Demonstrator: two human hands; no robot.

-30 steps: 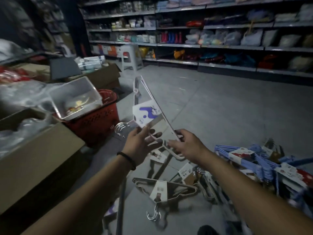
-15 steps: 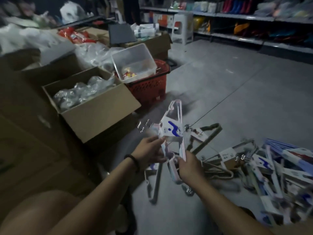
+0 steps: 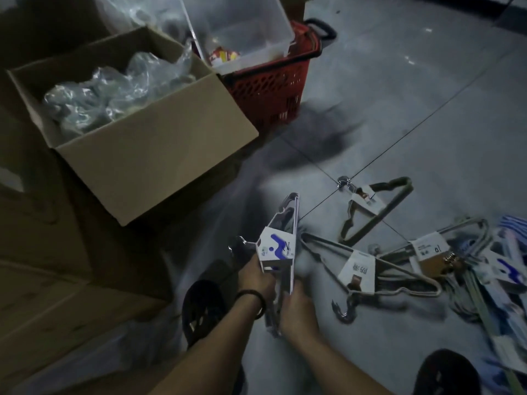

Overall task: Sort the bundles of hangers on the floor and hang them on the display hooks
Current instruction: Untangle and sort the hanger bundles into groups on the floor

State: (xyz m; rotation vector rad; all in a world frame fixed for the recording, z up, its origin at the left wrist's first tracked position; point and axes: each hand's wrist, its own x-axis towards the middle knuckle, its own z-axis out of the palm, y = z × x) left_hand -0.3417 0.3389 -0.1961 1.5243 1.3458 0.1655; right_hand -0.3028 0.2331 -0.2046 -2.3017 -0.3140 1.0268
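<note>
In the head view, we hold a white bundle (image 3: 281, 246) edge-on, left hand (image 3: 258, 276) clamped below its label and right hand (image 3: 298, 305) closed on its lower end, apparently to keep the hangers together. More bundles (image 3: 368, 269) lie on the floor (image 3: 399, 95) to our right. A box (image 3: 159, 155) and basket (image 3: 271, 89) crowd the left; no display hooks show.

light: dim, bluish | shadows: soft smear on floor (image 3: 322, 138) | blur: motion-soft | edges: wide-angle bend

Shop floor: red shopping basket (image 3: 273, 89), stock carton (image 3: 159, 155), labelled hanger bundles (image 3: 356, 273).
</note>
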